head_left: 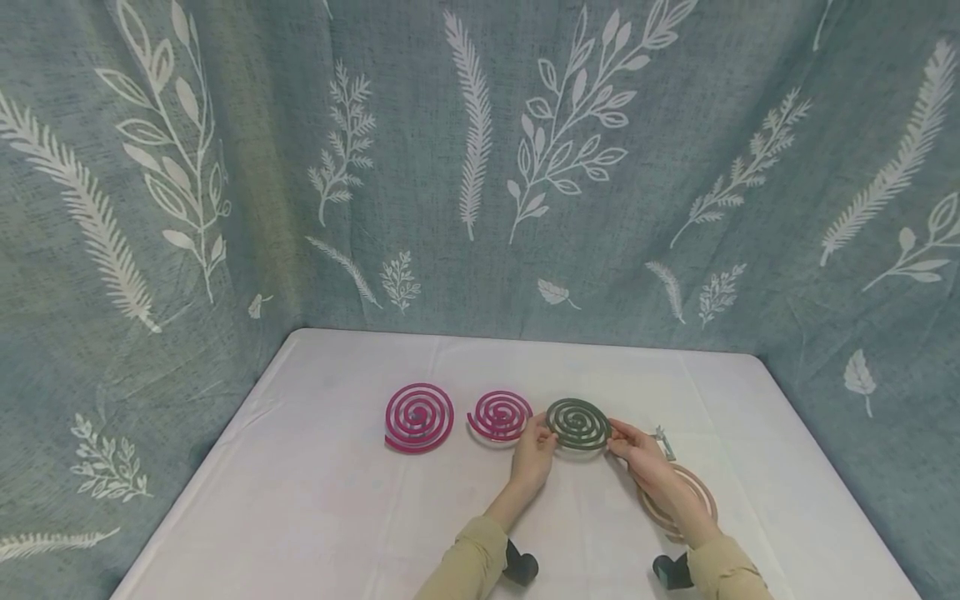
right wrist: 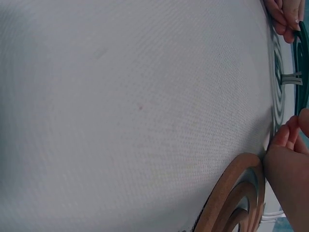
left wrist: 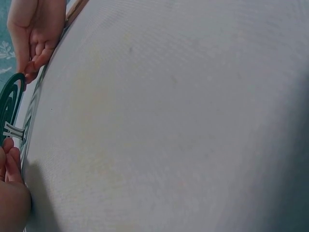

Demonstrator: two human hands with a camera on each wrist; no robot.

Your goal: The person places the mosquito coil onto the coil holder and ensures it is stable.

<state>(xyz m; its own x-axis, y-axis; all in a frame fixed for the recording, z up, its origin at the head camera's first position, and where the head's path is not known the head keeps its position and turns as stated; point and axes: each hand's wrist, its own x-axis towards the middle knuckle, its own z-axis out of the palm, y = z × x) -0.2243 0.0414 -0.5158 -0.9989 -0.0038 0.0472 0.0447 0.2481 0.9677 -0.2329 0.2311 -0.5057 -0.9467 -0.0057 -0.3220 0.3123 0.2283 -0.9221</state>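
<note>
A dark green mosquito coil (head_left: 578,424) is raised a little over the table, roughly level. My left hand (head_left: 533,454) pinches its left edge, and the right hand (head_left: 643,457) pinches the opposite edge. Beneath the coil's middle, a small metal stand (right wrist: 291,79) shows in the right wrist view, reaching up to the coil from the table; whether it is fixed in the coil I cannot tell. To the left of the hands, a smaller magenta coil (head_left: 500,416) appears raised above the cloth. Farther left is a larger magenta coil (head_left: 419,418).
A tan coil (right wrist: 231,203) lies on the table under the right forearm. Just beyond the right hand is another small metal stand (head_left: 664,443). White cloth covers the table (head_left: 315,500), and a patterned blue-green curtain (head_left: 420,167) hangs behind it.
</note>
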